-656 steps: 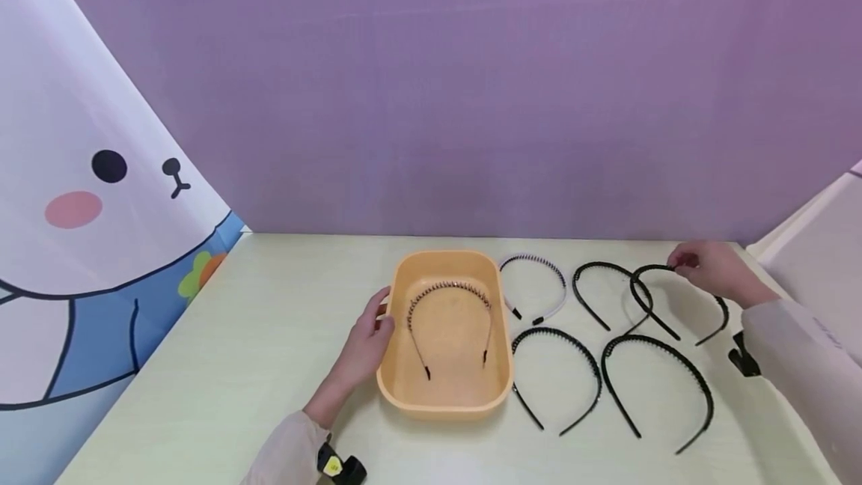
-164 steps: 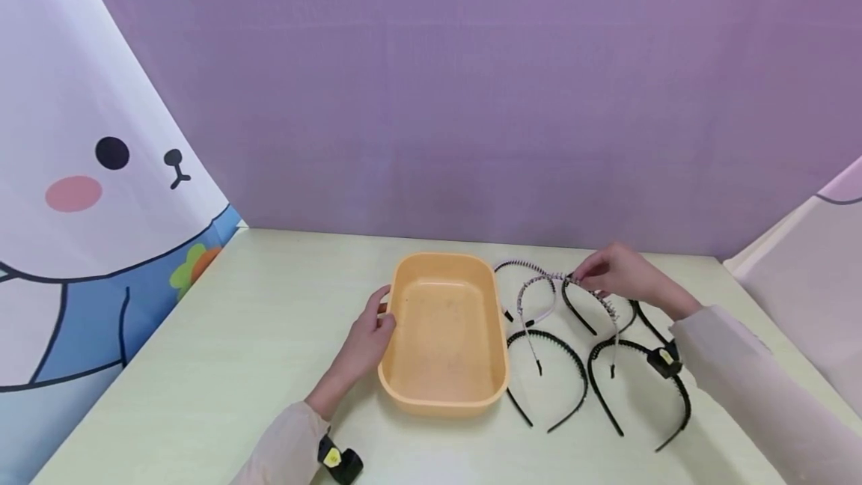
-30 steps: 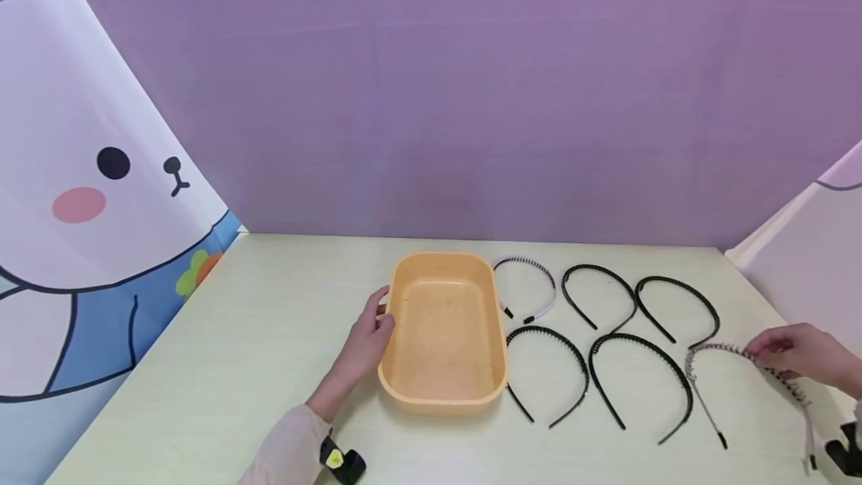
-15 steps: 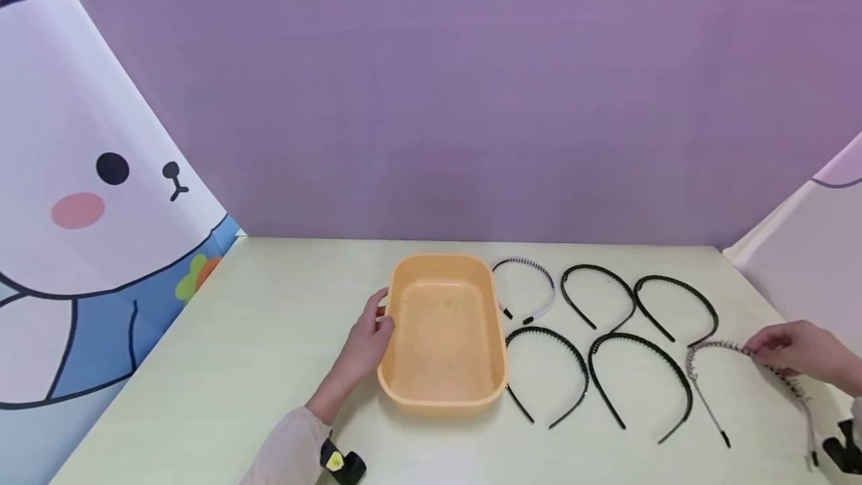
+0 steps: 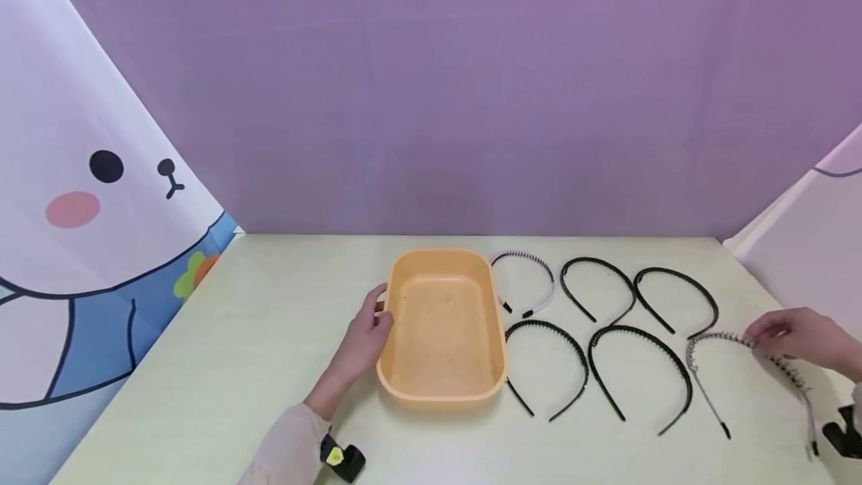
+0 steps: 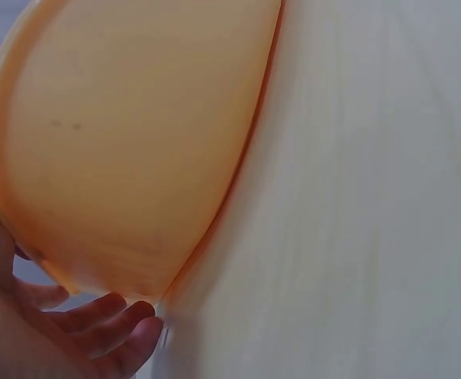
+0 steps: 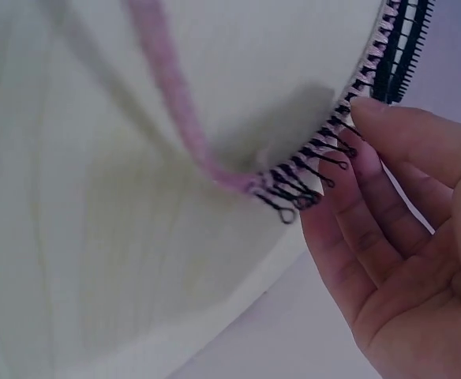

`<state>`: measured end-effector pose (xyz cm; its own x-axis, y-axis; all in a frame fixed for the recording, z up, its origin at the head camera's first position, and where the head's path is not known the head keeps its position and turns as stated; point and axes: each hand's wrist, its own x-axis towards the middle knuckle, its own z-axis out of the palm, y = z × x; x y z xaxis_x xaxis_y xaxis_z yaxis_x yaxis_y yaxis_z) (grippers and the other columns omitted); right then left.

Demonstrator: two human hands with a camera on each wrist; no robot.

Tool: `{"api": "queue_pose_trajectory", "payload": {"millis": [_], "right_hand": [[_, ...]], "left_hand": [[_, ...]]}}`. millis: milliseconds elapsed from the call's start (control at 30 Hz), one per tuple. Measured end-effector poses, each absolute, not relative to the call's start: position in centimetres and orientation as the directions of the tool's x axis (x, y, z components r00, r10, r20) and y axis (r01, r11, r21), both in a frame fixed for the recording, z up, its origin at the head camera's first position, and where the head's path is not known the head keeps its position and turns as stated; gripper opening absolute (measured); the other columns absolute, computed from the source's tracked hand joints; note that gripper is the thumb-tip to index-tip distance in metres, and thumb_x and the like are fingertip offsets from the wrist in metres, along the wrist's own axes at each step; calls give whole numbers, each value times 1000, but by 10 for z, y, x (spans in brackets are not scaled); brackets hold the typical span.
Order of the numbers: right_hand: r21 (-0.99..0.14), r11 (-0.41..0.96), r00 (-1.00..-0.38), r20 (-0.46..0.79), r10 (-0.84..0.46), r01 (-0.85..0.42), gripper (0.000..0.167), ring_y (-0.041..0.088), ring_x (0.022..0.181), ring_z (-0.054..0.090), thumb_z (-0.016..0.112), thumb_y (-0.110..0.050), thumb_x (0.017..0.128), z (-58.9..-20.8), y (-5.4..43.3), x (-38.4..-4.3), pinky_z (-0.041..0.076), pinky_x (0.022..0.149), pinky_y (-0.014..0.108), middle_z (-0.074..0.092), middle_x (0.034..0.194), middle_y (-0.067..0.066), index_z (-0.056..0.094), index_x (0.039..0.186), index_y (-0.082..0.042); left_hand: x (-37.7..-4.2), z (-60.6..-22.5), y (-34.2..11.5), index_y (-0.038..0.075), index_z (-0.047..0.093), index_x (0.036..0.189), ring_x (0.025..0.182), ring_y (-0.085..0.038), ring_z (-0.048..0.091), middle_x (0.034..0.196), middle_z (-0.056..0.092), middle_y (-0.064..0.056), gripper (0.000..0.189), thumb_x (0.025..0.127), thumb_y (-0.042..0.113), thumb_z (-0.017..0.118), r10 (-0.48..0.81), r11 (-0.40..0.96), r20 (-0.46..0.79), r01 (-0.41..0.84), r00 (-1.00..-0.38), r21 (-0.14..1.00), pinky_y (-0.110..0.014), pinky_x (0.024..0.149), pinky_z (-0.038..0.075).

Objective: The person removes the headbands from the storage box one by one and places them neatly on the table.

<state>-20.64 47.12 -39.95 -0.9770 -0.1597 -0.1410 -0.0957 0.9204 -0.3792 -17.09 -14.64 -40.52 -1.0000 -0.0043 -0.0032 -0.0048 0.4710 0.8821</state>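
Observation:
My left hand [image 5: 366, 331] grips the left rim of an orange plastic tub [image 5: 441, 335], thumb over the edge and fingers along the outside wall. In the left wrist view, the fingertips [image 6: 144, 312] lie against the tub's wall [image 6: 128, 158]. At the far right, my right hand [image 5: 801, 339] pinches the top of a pale pink headband with black wire loops [image 5: 723, 337]. The right wrist view shows thumb and fingers on its toothed band [image 7: 317, 146], with one pink leg reaching away. Its two dark-tipped ends point toward the table's front edge.
Between the tub and my right hand lie a white-and-black headband [image 5: 554, 283] and several black headbands [image 5: 640, 331] in two rows. The pale table [image 5: 269, 365] meets a purple backdrop [image 5: 431, 96] at the back. A printed cartoon sheet [image 5: 101, 245] hangs at left.
The pink headband lay in the tub at first; my right hand has carried it over the black headbands to the far right. Over the last second both hands stay nearly still.

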Motion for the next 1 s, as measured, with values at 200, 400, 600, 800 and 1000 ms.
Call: {"api": "queue_pose_trajectory", "payload": {"millis": [200,400,600,800,1000], "right_hand": [[-362,919,-980,-59,-189,-155,24,-11,64,49,70,-8,80,-395,462,-210,47,56,22,66,81,6,65,95,10],[-345,920,-981,16,-195,-188,31,-8,65,52,73,-11,78,-385,447,-221,46,58,23,67,88,19,64,100,10],[-366,909,-979,28,-203,-199,38,-8,71,54,68,-16,85,-375,429,-232,47,62,23,64,100,30,59,109,11],[-395,887,-971,100,-216,-238,42,-6,75,57,65,-17,87,-369,411,-239,48,63,24,60,106,35,54,115,13],[-410,883,-974,88,-209,-226,53,53,101,55,62,-22,91,-359,387,-250,48,81,56,51,118,40,45,125,15]], "left_hand": [[-169,-402,-149,10,30,148,111,-32,58,134,51,-24,50,98,17,39,-11,488,-23,-25,-1000,873,-46,92,50],[-170,-395,-156,6,23,150,114,-35,57,138,46,-27,56,98,17,42,19,486,-32,-19,-999,874,-47,93,48],[-176,-391,-175,8,19,151,121,-40,53,142,42,-25,59,100,25,42,10,500,-55,-42,-998,865,-47,93,48],[-190,-374,-201,10,19,152,126,-43,46,147,37,-25,59,102,39,33,-6,598,-25,-23,-1000,801,-55,99,42],[-205,-352,-218,3,15,152,127,-46,42,149,29,-29,65,102,42,31,-14,697,68,39,-998,716,-58,103,37]]}}
